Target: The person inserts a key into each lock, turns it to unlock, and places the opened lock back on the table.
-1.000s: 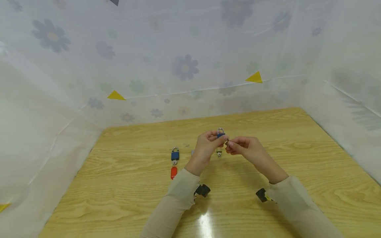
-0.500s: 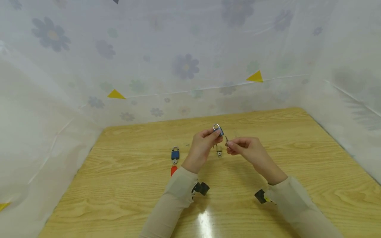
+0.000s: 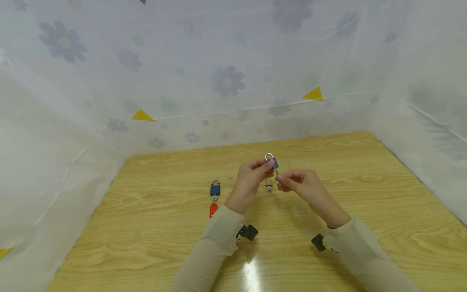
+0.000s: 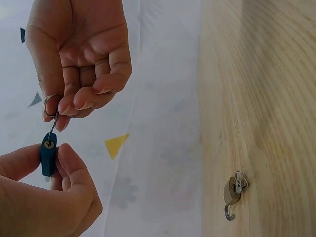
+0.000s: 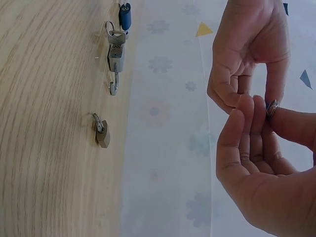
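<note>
My left hand (image 3: 251, 178) pinched the blue padlock (image 4: 48, 159), right hand (image 3: 297, 182) gripped a key (image 4: 52, 129) seemingly in its keyhole, brass padlock (image 4: 231, 193) lay on the surface (image 3: 365, 194).

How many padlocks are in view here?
4. One blue padlock in the left hand; on the table, a second blue one, a silver one and a brass one. The hands may hide more.
</note>
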